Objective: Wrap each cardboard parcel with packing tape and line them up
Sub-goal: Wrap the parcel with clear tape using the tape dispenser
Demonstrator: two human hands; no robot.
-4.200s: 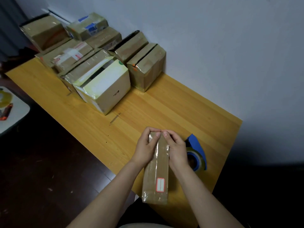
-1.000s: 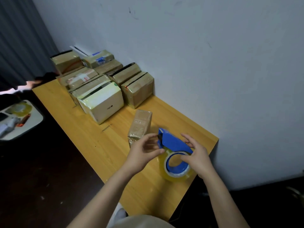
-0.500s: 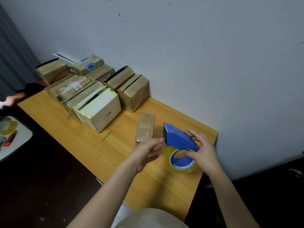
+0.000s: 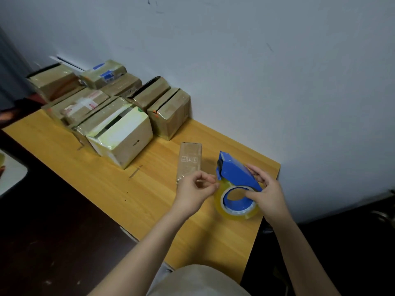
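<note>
Standing by the yellow wooden table [image 4: 102, 180], I see the person's right hand [image 4: 268, 194] wrapped around a blue tape dispenser [image 4: 234, 170]. The fingers curl over its far side and the thumb reaches across the open core of the roll. The packing tape [image 4: 236, 214], a clear yellowish roll, sits in the dispenser with its lower edge close to the tabletop near the right-hand corner; whether it touches the wood I cannot tell. The left hand [image 4: 193, 194] is just beside the roll. Its thumb and forefinger are pinched narrowly together at the roll's near edge, below the dispenser's nose, apparently on the tape's loose end, and the other fingers are curled in behind. Just beyond that hand a slim parcel [image 4: 190, 159] lies flat on the table, its long side running away from the person, shiny with tape and printed with small handling symbols. It is apart from the dispenser and near the stacked lot. That cluster of taped parcels [image 4: 170, 115] is packed together against the pale wall [image 4: 277, 82] toward the table's far left, some stacked two high. A white-faced box [image 4: 126, 138] stands at the front of the cluster. Dark floor [image 4: 53, 242] lies to the left of the table.
</note>
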